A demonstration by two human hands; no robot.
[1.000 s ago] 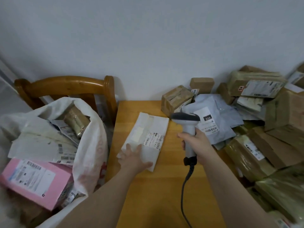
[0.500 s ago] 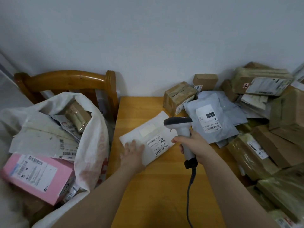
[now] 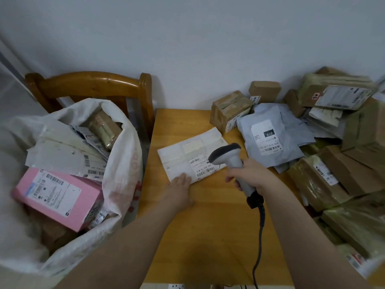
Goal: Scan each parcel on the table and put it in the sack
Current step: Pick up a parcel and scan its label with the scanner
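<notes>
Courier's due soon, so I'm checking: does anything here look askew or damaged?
The white parcel lies skewed to the table edge, the left hand resting on its corner. The pink box sits tilted in the overfull sack.

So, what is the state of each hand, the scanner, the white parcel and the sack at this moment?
white parcel: lies flat on the table, label up.
left hand: flat, fingers straight, pressing the white parcel's near corner.
right hand: grips the handle of the scanner.
scanner: held with its head over the white parcel's label.
sack: mouth open, parcels inside, a pink box among them.
</notes>
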